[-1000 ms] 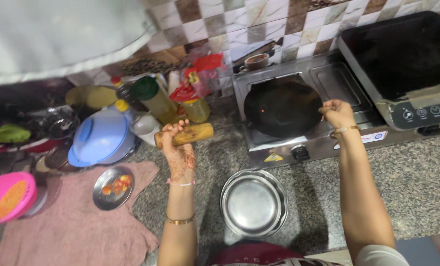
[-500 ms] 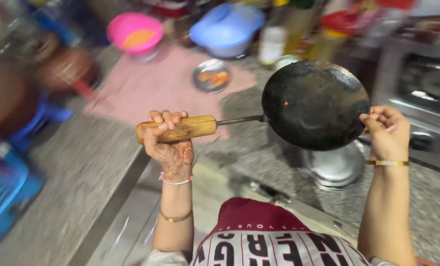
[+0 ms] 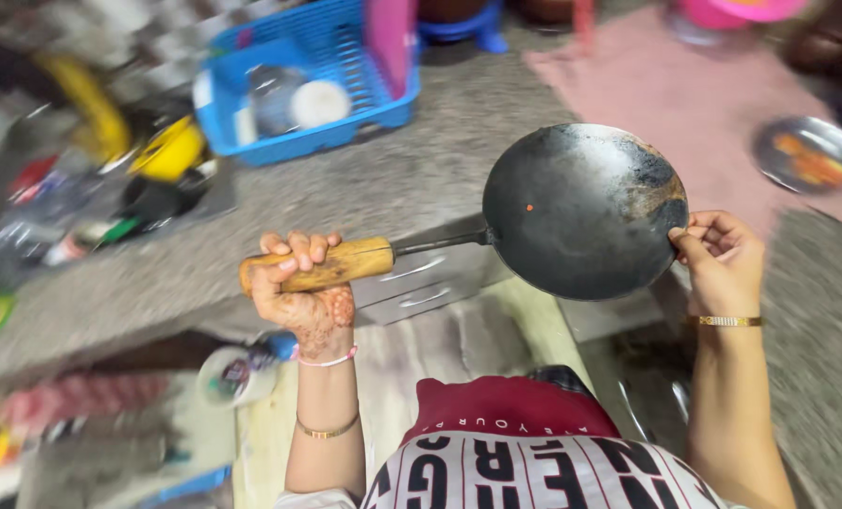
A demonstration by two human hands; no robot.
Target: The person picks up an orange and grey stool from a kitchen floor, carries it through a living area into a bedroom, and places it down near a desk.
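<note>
A round black flat pan point(image 3: 581, 207) with a wooden handle point(image 3: 331, 266) is held in the air in front of my body. My left hand point(image 3: 303, 287) is closed around the wooden handle at the left. My right hand point(image 3: 718, 259) pinches the pan's rim on the right side. The pan's surface is dark with a small orange speck and some pale scorched patches near the right edge.
A blue plastic basket point(image 3: 313, 85) with dishes sits on the stone counter at the upper left, beside blurred yellow items point(image 3: 166, 146). A pink cloth point(image 3: 685, 90) and a small steel plate with food bits point(image 3: 808, 155) lie at the upper right.
I have lifted the pan off the stove and turned left with it in both hands; the stove has left the view and the blue basket and counter corner have come into it.
</note>
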